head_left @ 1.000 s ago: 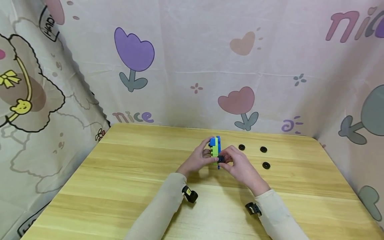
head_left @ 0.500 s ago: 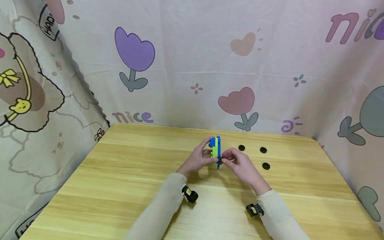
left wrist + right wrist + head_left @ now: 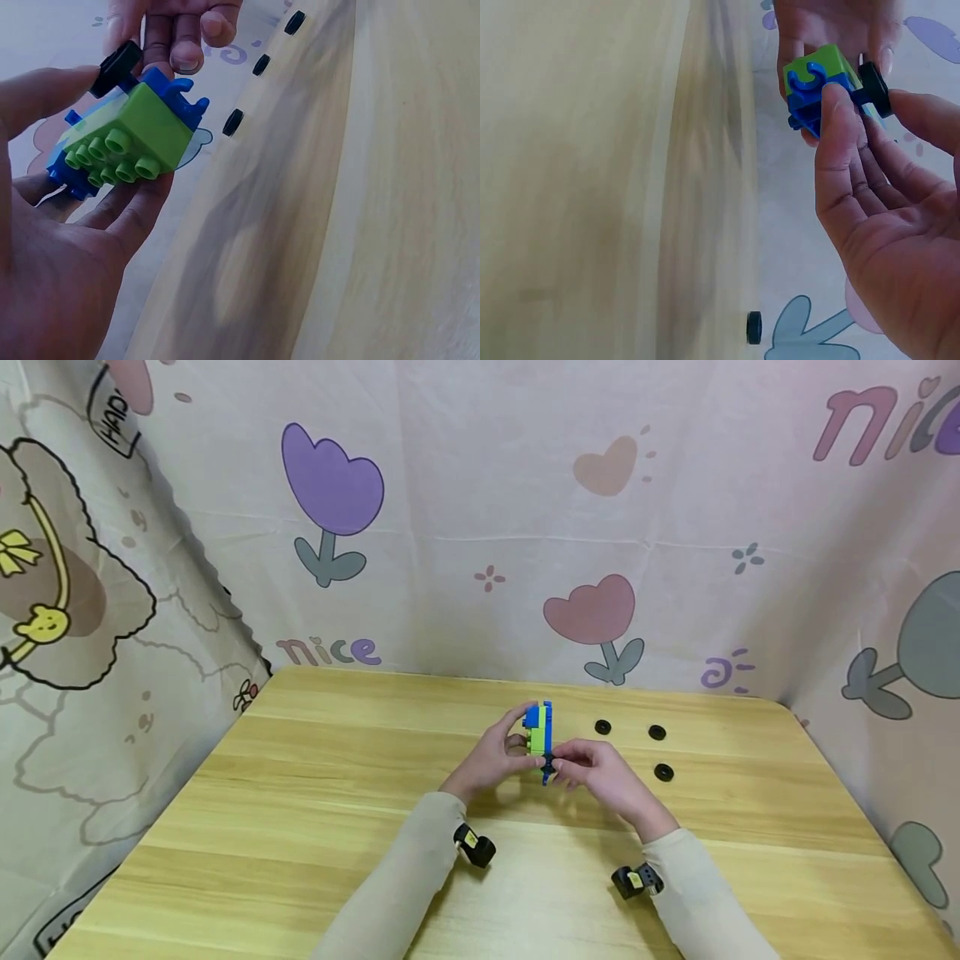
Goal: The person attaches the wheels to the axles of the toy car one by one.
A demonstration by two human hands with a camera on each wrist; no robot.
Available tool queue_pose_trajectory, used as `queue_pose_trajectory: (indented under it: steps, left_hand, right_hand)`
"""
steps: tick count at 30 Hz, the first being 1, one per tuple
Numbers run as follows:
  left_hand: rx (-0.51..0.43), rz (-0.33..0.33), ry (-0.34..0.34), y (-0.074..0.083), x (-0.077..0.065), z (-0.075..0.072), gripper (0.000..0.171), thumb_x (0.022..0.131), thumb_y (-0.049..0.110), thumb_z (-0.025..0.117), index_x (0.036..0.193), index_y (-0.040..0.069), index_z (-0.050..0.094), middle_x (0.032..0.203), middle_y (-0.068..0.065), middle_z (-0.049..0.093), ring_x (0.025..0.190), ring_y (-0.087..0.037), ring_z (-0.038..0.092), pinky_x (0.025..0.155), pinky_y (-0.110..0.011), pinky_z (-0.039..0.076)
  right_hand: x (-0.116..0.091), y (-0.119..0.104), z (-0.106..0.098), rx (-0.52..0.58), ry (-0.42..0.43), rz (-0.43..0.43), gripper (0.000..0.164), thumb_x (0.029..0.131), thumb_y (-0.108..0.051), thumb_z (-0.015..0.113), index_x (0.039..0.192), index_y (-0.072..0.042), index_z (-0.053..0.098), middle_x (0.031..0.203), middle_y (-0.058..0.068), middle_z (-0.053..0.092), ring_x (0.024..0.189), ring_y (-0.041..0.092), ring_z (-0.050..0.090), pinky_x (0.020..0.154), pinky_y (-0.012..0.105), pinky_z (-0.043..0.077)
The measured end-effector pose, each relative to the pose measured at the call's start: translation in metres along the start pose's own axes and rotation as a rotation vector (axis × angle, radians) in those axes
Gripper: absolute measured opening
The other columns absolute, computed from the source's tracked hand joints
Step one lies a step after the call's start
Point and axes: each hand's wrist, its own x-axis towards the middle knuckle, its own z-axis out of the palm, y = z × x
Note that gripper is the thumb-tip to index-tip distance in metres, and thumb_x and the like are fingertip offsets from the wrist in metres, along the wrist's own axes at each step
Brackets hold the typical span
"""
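My left hand (image 3: 489, 763) holds a small toy car of lime-green and blue building bricks (image 3: 154, 131), tipped on end above the table. Its studs face the palm in the left wrist view. A black wheel (image 3: 116, 69) sits on a short blue axle stub at the car's blue base. The left thumb lies against that wheel. My right hand (image 3: 611, 781) pinches at the wheel from the other side: in the right wrist view the thumb touches the wheel (image 3: 874, 88) and a fingertip (image 3: 835, 97) lies over the blue base, beside a blue hook.
Three loose black wheels lie on the wooden table (image 3: 337, 827) to the right of the hands: a back-left wheel (image 3: 603, 727), a back-right wheel (image 3: 657, 732) and a nearer wheel (image 3: 663, 772). A printed cloth (image 3: 450, 527) hangs behind the table.
The black wheel has turned edge-on and come in against the car's blue base. My right hand has lowered and flattened slightly, while the left hand keeps its hold on the car.
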Motion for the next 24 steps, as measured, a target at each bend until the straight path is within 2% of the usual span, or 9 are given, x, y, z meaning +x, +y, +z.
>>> queue_pose_trajectory:
  steps: [6, 16, 24]
  left_hand:
    - [-0.010, -0.004, -0.012, 0.0021, -0.0002, 0.0012, 0.086, 0.089, 0.000, 0.071, 0.156, 0.028, 0.025, 0.130, -0.019, 0.053, 0.108, -0.029, 0.063, 0.087, -0.039, 0.054]
    - [-0.050, -0.005, -0.018, 0.0041, -0.0012, -0.0001, 0.084, 0.089, 0.000, 0.071, 0.154, 0.032, 0.029, 0.130, -0.017, 0.053, 0.109, -0.029, 0.063, 0.088, -0.040, 0.053]
    - [-0.012, -0.007, -0.012, 0.0047, -0.0004, -0.0005, 0.086, 0.088, -0.003, 0.070, 0.155, 0.029, 0.028, 0.149, -0.009, 0.036, 0.116, -0.030, 0.058, 0.087, -0.038, 0.054]
  right_hand:
    - [0.0001, 0.0002, 0.0000, 0.083, -0.007, 0.018, 0.028, 0.098, -0.008, 0.060, 0.114, 0.014, 0.058, 0.097, 0.021, 0.068, 0.090, 0.047, 0.063, 0.077, 0.051, 0.055]
    - [0.0019, -0.0042, 0.0017, 0.051, -0.004, 0.006, 0.025, 0.098, -0.006, 0.058, 0.113, 0.014, 0.058, 0.093, 0.019, 0.067, 0.086, 0.047, 0.062, 0.074, 0.053, 0.054]
    - [0.0028, -0.0037, 0.0032, 0.067, -0.006, 0.031, 0.023, 0.098, -0.003, 0.058, 0.111, 0.015, 0.057, 0.096, 0.019, 0.067, 0.088, 0.045, 0.064, 0.080, 0.050, 0.054]
